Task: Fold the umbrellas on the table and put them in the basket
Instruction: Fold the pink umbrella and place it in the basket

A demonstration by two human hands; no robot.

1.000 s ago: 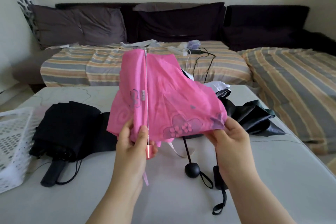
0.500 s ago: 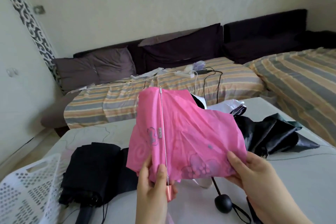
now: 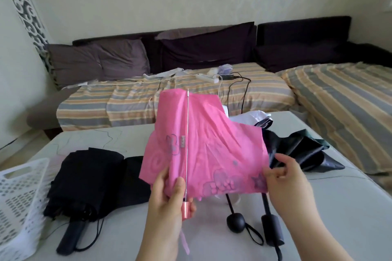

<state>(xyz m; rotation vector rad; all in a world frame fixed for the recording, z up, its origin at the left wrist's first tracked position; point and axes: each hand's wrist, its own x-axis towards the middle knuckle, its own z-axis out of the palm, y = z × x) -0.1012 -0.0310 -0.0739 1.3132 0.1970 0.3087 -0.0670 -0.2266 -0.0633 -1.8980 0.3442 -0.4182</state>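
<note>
You hold pink umbrella (image 3: 203, 150) upright above table (image 3: 212, 237): left hand (image 3: 169, 199) grips rib end, right hand (image 3: 284, 176) pinches canopy edge. Step: pleating panels. Next: gather folds, wrap, carry to basket (image 3: 19, 201) at left; 2 black umbrellas wait.

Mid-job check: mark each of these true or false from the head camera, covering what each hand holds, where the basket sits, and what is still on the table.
1. The left hand grips the pink umbrella near its rib. True.
2. The right hand rests flat on the table. False: it pinches the pink canopy's lower right edge.
3. The white basket stands at the table's left edge. True.
4. The pink umbrella lies in the basket. False: it is held up above the table.
5. A black umbrella lies on the table beside the basket. True.
</note>
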